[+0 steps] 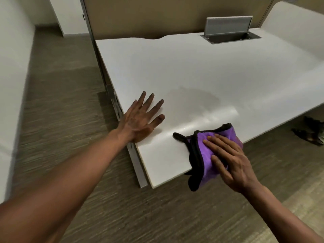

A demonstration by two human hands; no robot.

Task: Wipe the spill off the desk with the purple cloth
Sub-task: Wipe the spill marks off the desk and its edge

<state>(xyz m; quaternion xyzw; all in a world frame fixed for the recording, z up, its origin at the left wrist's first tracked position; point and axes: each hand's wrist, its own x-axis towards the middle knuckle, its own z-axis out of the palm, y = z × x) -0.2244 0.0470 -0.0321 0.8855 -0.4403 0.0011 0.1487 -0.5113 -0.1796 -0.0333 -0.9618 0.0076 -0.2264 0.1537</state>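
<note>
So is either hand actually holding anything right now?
No grip. The right hand presses flat on the purple cloth at the desk edge; the left hand rests on bare desk.

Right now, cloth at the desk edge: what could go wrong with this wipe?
1. The purple cloth overhangs the front edge of the desk, pressed only by the flat right hand; it may slip off.
2. The wet patch lies beyond the cloth; a pull toward the edge could drag liquid onto the carpet.
3. The left hand rests flat near the patch and may smear it.
</note>
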